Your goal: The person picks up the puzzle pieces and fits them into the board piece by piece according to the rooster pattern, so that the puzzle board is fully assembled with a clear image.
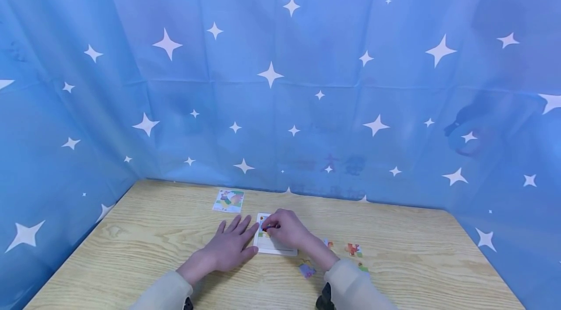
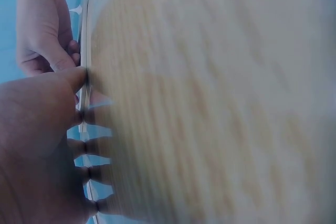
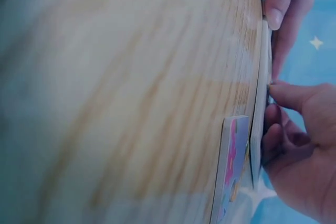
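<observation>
A small white puzzle tray lies flat on the table, with a few coloured pieces showing in its upper left part. My left hand rests palm down with fingers spread, its thumb and index finger touching the tray's left edge. Over the tray, my right hand pinches a puzzle piece between thumb and fingers. That piece is mostly hidden by the fingers, so its picture cannot be made out. In the right wrist view the right thumb sits at the tray's surface, and the left thumb is at its far end.
Loose puzzle pieces lie right of the tray, by my right forearm: a purple piece, a red piece and a green piece among them. A square picture card lies behind my left hand. A blue starred curtain backs the wooden table.
</observation>
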Action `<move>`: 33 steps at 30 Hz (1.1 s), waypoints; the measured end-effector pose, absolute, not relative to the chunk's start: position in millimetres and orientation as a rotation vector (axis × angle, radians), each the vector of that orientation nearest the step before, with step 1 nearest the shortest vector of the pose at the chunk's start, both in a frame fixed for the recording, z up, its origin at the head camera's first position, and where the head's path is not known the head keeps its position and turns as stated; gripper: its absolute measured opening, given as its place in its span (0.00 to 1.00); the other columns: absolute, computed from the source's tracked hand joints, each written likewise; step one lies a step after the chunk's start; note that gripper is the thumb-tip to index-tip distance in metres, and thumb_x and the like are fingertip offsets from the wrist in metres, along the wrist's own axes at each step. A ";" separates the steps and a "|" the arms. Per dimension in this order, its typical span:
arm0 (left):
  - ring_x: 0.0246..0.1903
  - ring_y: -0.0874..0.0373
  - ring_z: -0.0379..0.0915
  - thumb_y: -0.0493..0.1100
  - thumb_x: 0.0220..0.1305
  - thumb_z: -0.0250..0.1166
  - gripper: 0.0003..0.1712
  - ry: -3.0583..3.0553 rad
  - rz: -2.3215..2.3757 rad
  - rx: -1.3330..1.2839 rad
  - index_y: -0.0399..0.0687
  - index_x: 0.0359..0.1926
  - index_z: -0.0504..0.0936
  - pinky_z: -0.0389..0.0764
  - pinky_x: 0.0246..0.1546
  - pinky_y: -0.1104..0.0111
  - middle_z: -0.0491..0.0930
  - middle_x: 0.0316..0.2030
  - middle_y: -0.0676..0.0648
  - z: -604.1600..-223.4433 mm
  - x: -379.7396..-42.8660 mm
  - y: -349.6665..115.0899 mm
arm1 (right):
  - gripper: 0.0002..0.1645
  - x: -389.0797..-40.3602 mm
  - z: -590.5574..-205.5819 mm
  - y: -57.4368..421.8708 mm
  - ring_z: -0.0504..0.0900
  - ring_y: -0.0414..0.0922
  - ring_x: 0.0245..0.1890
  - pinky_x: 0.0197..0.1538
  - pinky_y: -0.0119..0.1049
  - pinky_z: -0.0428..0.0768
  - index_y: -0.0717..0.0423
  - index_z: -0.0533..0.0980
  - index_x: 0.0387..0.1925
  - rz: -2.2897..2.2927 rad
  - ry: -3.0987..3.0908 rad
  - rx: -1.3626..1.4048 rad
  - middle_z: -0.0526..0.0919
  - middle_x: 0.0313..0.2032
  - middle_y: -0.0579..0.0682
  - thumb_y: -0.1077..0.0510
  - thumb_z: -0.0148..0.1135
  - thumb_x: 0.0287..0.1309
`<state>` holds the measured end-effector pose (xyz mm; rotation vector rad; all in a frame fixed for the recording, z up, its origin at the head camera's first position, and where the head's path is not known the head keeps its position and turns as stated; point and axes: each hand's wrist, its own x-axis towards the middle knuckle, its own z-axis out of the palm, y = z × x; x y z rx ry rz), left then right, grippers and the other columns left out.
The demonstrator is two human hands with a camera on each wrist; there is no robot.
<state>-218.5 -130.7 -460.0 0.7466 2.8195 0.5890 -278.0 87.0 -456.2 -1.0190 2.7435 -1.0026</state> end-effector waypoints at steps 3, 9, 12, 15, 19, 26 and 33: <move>0.78 0.34 0.38 0.60 0.80 0.49 0.38 2.822 0.589 0.756 0.46 0.80 0.60 0.44 0.69 0.31 0.51 0.79 0.36 -466.6 -222.8 -132.1 | 0.11 -279.2 -454.8 87.6 0.76 0.40 0.33 0.37 0.32 0.75 0.60 0.89 0.41 -0.968 2.732 -1.063 0.82 0.33 0.50 0.72 0.66 0.61; 0.78 0.34 0.38 0.62 0.80 0.48 0.38 2.825 0.604 0.769 0.46 0.80 0.60 0.44 0.69 0.31 0.50 0.79 0.36 -472.3 -225.8 -133.5 | 0.12 -281.7 -453.8 87.7 0.77 0.41 0.34 0.37 0.31 0.75 0.60 0.89 0.43 -0.888 2.729 -1.111 0.83 0.34 0.48 0.72 0.66 0.62; 0.78 0.33 0.38 0.63 0.80 0.48 0.39 2.826 0.611 0.777 0.46 0.80 0.60 0.44 0.68 0.30 0.51 0.79 0.35 -470.9 -224.1 -133.7 | 0.12 -281.3 -452.7 87.8 0.78 0.41 0.36 0.39 0.33 0.76 0.60 0.89 0.44 -0.863 2.720 -1.114 0.83 0.35 0.47 0.72 0.67 0.62; 0.78 0.34 0.38 0.63 0.80 0.48 0.39 2.835 0.609 0.770 0.47 0.80 0.59 0.44 0.68 0.30 0.50 0.79 0.36 -472.6 -223.9 -133.5 | 0.15 -279.7 -450.1 89.1 0.78 0.40 0.36 0.41 0.33 0.76 0.61 0.87 0.50 -0.851 2.703 -1.086 0.83 0.35 0.46 0.70 0.67 0.63; 0.78 0.35 0.39 0.62 0.79 0.49 0.38 2.857 0.595 0.763 0.47 0.80 0.60 0.45 0.69 0.31 0.51 0.79 0.37 -478.2 -226.3 -132.7 | 0.21 -277.0 -441.3 94.0 0.79 0.36 0.33 0.39 0.33 0.78 0.65 0.79 0.60 -0.983 2.675 -0.973 0.82 0.34 0.44 0.68 0.64 0.66; 0.78 0.34 0.39 0.62 0.79 0.50 0.39 2.856 0.591 0.751 0.46 0.79 0.61 0.44 0.69 0.31 0.52 0.79 0.37 -477.5 -226.2 -132.5 | 0.19 -273.1 -418.4 118.3 0.85 0.49 0.34 0.37 0.37 0.82 0.65 0.78 0.61 -1.240 2.567 -0.930 0.82 0.36 0.46 0.66 0.61 0.70; 0.78 0.34 0.37 0.62 0.79 0.49 0.39 2.821 0.638 0.770 0.46 0.80 0.58 0.42 0.69 0.31 0.50 0.79 0.36 -471.4 -222.4 -132.0 | 0.14 -263.7 -403.5 161.2 0.82 0.42 0.36 0.38 0.37 0.80 0.60 0.82 0.55 -1.138 2.622 -0.915 0.82 0.38 0.44 0.62 0.64 0.70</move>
